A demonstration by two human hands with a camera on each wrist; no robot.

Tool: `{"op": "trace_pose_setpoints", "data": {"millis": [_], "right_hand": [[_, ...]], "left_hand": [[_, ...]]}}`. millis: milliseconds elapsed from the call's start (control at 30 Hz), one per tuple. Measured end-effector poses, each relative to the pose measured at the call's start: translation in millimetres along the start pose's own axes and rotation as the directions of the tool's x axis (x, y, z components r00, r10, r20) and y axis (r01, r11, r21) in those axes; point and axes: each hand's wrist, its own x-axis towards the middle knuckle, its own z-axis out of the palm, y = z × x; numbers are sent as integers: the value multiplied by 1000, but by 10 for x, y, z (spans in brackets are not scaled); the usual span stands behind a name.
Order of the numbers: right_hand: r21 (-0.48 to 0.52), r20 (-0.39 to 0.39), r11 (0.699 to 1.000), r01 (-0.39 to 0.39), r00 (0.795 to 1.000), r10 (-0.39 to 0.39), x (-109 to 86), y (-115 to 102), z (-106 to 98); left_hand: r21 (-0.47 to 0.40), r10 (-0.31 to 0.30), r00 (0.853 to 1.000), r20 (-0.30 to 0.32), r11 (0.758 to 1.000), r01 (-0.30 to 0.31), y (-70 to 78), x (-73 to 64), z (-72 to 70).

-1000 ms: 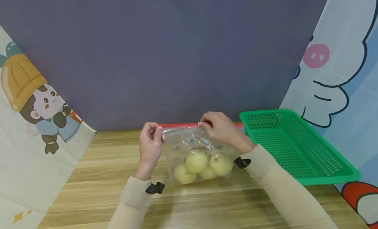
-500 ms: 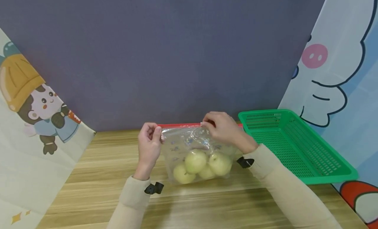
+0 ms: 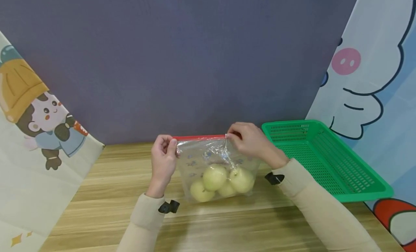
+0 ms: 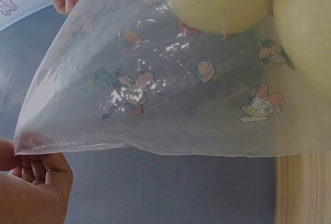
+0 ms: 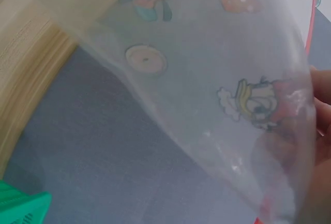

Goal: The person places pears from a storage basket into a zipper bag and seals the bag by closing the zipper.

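A clear zip bag [image 3: 191, 165] with a red top strip [image 3: 198, 138] and cartoon prints stands on the table, its upper edge held up. Several round, pale yellow-green fruits [image 3: 215, 177], perhaps pears, lie in its bottom. My left hand [image 3: 163, 160] pinches the bag's upper left corner between thumb and fingers. Right of the middle, my right hand [image 3: 248, 140] pinches the red strip, with a small white bit at its fingertips. That hand covers part of the strip. The left wrist view shows the bag [image 4: 170, 94] stretched from the left fingers.
A green slotted plastic basket [image 3: 351, 198] sits to the right, close to my right forearm. The wooden table [image 3: 113, 194] ends at a dark grey wall [image 3: 195, 64] behind the bag. Cartoon-printed panels [image 3: 360, 96] flank both sides.
My right hand has slid a little to the right along the bag's red strip, so more of the strip shows left of it. The left hand keeps its hold on the corner.
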Motion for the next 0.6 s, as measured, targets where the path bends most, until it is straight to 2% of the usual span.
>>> {"op": "trace_pose_setpoints", "data": {"millis": [600], "right_hand": [[4, 15, 1000, -15, 1000, 15, -79, 71, -72]], "left_hand": [[3, 1, 1000, 3, 1000, -1, -5, 4, -1]]}}
